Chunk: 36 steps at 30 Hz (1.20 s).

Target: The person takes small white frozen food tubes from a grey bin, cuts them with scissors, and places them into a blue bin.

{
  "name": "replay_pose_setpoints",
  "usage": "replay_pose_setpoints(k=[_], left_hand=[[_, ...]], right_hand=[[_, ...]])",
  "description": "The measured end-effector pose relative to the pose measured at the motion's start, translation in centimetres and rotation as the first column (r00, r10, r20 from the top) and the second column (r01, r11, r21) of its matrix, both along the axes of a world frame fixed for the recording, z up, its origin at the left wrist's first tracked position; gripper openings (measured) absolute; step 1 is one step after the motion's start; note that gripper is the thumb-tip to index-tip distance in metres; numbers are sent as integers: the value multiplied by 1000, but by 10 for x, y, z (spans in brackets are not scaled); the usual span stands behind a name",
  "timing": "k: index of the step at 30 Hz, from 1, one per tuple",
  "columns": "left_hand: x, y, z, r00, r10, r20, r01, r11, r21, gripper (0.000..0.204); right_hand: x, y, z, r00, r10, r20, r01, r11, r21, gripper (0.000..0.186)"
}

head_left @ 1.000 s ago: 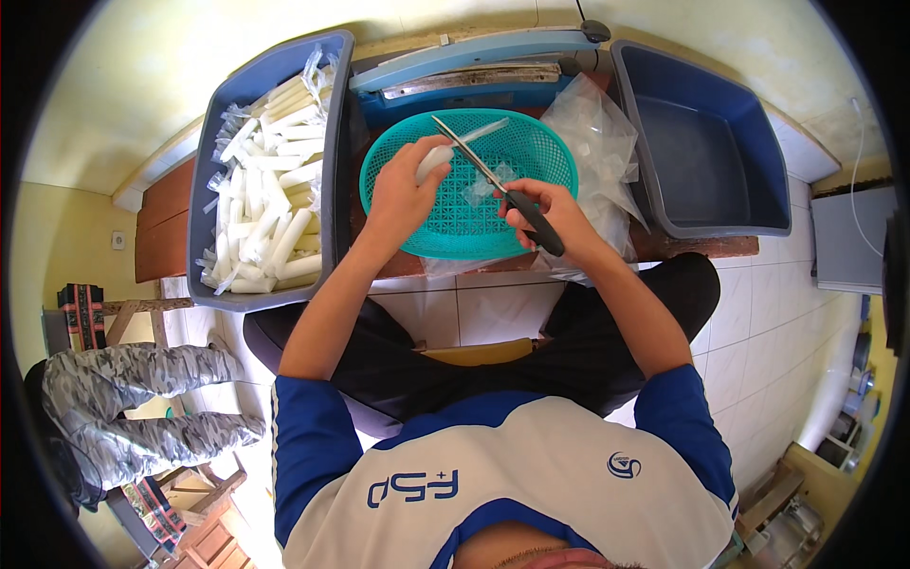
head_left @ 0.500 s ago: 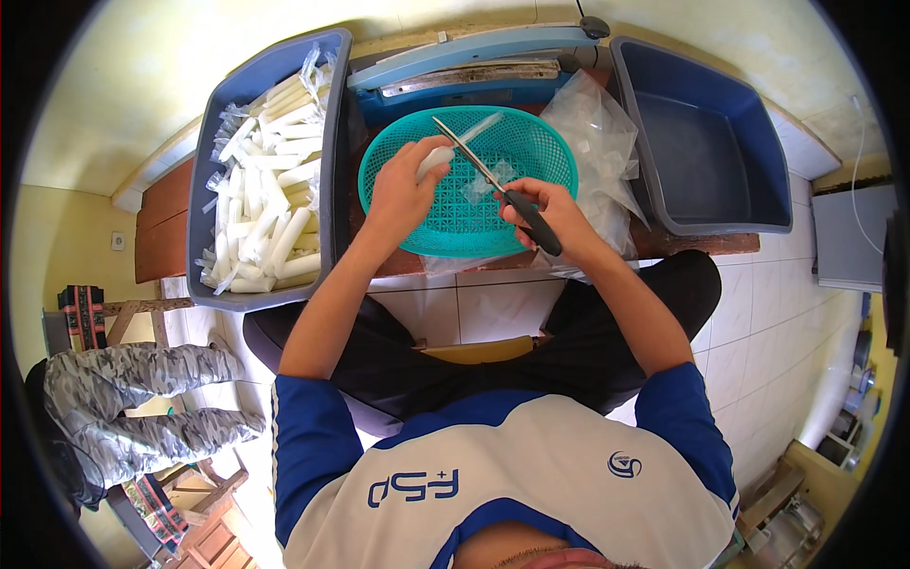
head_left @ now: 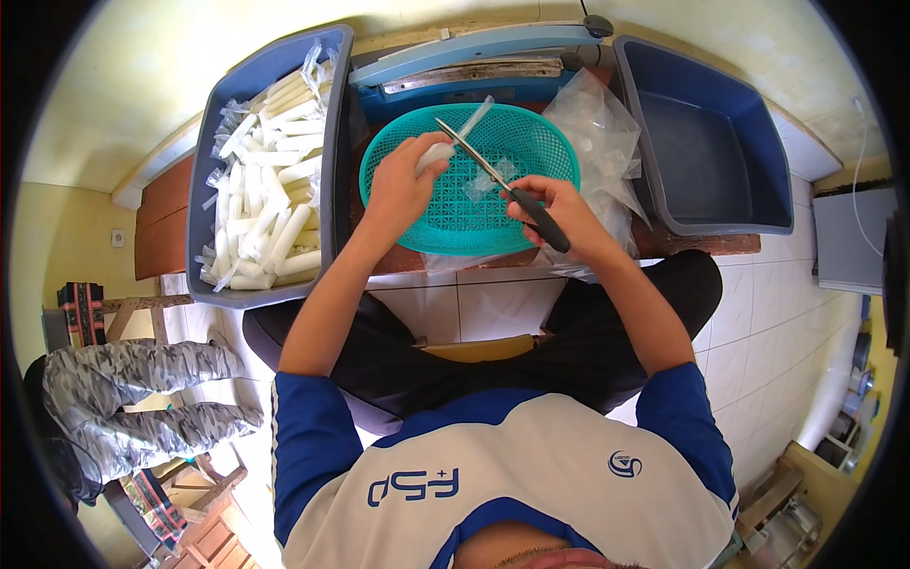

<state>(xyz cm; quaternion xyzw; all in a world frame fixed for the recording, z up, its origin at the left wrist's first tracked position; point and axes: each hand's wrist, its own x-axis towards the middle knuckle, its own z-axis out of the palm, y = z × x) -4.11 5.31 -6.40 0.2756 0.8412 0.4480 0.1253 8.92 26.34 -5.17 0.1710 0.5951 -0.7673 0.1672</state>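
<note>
One white tube, up over the left part of the teal basket, and the left hand has it, fingers and thumb closed around it! A clear plastic strip juts up and away on the far side of the scissors, looking like the tube's own wrapper end. Those blades slant right across, tips up beside the left fingertips, looking almost together; whether they touch the plastic, I can't tell from here. And on the black handles, the right hand, curled firmly around them, just over the basket's right rim.

Down inside the basket, crumpled clear scraps lie on the mesh bottom, just under the blades. Out to the left now: a big grey-blue tub piled with white tubes, wrapper ends poking up at all angles! Behind the basket, a light blue sealing machine with its long arm stretched across. To the right, clear plastic bags spread beside the basket, then a dark blue tub at the far end of the brown tabletop. White tiles below, and over on the left, another person's camouflage trousers near a wooden chair.
</note>
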Motion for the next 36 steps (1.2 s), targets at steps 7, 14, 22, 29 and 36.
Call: replay_pose_setpoints(k=[7, 14, 22, 29, 36], left_hand=[[-3, -1, -9, 998, -15, -61, 13, 1000, -26, 28], [-5, 1, -10, 981, 1, 196, -10, 999, 45, 35], [-6, 3, -6, 931, -35, 363, -10, 993, 121, 42], [-9, 0, -9, 915, -72, 397, -2, 983, 181, 47], [-8, 3, -4, 876, -20, 483, -114, 962, 247, 40]], right_hand=[[-5, 13, 10, 999, -45, -29, 49, 988, 147, 33], [-9, 17, -5, 974, 165, -156, -30, 773, 633, 35], [-13, 0, -21, 835, 547, -67, -104, 276, 956, 30], [-24, -5, -39, 801, 596, 54, -175, 146, 974, 28], [-28, -3, -39, 824, 557, 103, -190, 101, 977, 24]])
